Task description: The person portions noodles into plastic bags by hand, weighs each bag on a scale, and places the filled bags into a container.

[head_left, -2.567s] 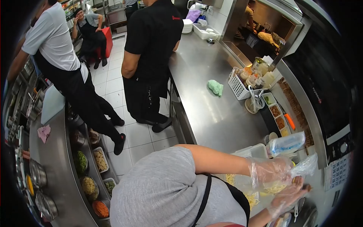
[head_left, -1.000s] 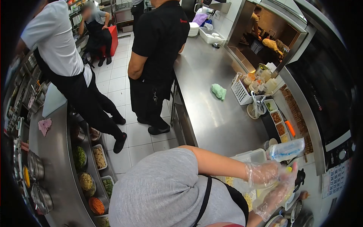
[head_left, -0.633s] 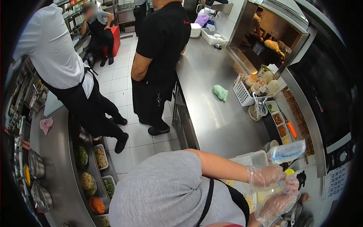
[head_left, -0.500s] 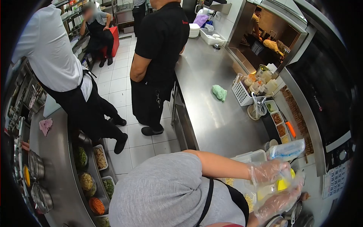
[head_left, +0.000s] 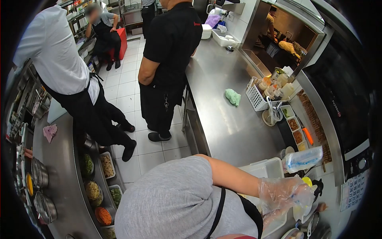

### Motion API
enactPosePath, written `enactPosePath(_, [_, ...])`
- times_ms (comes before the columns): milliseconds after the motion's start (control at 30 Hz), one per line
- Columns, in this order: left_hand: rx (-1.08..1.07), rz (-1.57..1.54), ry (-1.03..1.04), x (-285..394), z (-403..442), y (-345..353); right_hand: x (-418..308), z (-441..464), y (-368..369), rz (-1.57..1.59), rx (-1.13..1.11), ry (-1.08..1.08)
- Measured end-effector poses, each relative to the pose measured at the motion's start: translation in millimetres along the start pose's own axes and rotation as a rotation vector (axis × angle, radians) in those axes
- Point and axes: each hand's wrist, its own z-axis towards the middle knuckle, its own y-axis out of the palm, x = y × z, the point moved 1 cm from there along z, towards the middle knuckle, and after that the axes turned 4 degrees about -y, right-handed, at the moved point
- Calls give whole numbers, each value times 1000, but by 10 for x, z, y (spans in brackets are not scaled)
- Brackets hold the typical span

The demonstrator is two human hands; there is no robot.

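Note:
Both my hands wear loose clear plastic gloves and meet at the right, above the counter by the wall. My left hand [head_left: 281, 187] reaches across from above, its fingers curled around something hidden by the glove. My right hand [head_left: 278, 214] comes in below it and overlaps it, fingers hidden. Just past the fingertips shows a bright yellow round thing [head_left: 307, 181]; I cannot tell if it is held. A black object [head_left: 318, 187] is beside it. Beneath my left forearm lies a white plastic tray [head_left: 274, 167]. A clear plastic bag [head_left: 303, 159] with blue print is close above my hands.
A steel counter [head_left: 227, 135] carries a green cloth [head_left: 232, 97], a white basket [head_left: 256, 99] of bottles and an orange-handled knife [head_left: 308, 136]. Two people stand left; another sits on a red box [head_left: 120, 42]. A microwave [head_left: 338, 91] overhangs the right. Food tubs [head_left: 103, 216] line the left.
My hands have drawn together, and the yellow thing between them now shows only beyond my fingers. The black object has come into sight. The view has shifted slightly.

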Motion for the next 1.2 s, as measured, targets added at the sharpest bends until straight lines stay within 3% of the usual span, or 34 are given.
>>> enactPosePath(33, [90,4,69,-41,-11,22,2,-2,-3,-3,-9,4])
enactPosePath(167, [3,123,172,-246,117,-71,2,40,46,-31,-51,10])
enactPosePath(267, [63,157,63,-379,198,-204,-52,71,16,-58,-73,-2])
enactPosePath(333, [-245,197,-93,-112,266,-380,-166,100,-10,-56,-60,-58])
enactPosePath(433, [-298,374,-20,-202,251,-286,-448,99,40,-90,-75,-164])
enactPosePath(567, [-257,226,109,-272,185,-147,-664,111,114,-159,-109,-232])
enactPosePath(633, [-327,191,-91,-351,118,-97,-684,95,73,-179,-105,-221])
enactPosePath(667, [-323,193,-93,-479,80,-48,-692,85,46,-190,-107,-214])
enactPosePath(733, [-49,250,299,-754,38,2,-716,26,-33,-240,-149,-214])
enactPosePath(767, [-57,245,300,-753,42,-42,-740,4,-78,-271,-168,-219])
enactPosePath(867, [-367,445,-89,-815,91,-167,-802,-30,21,-287,-144,-163])
enactPosePath(900, [-364,445,-90,-807,93,-165,-801,-5,58,-287,-147,-163])
enactPosePath(967, [-76,139,44,-705,123,-174,-777,62,87,-162,-63,-325])
enactPosePath(1000, [-76,139,48,-641,155,-195,-708,79,66,-162,-63,-329])
enactPosePath(1067, [-41,-53,-67,-506,198,-246,-386,48,-90,68,73,-92])
enactPosePath(1100, [-38,-53,-70,-438,184,-222,-92,-28,-285,65,71,-89])
enactPosePath(1167, [-24,126,120,-296,156,-139,146,-118,-349,22,53,-5])
enactPosePath(1200, [-24,127,120,-247,140,-93,194,-136,-345,9,50,22])
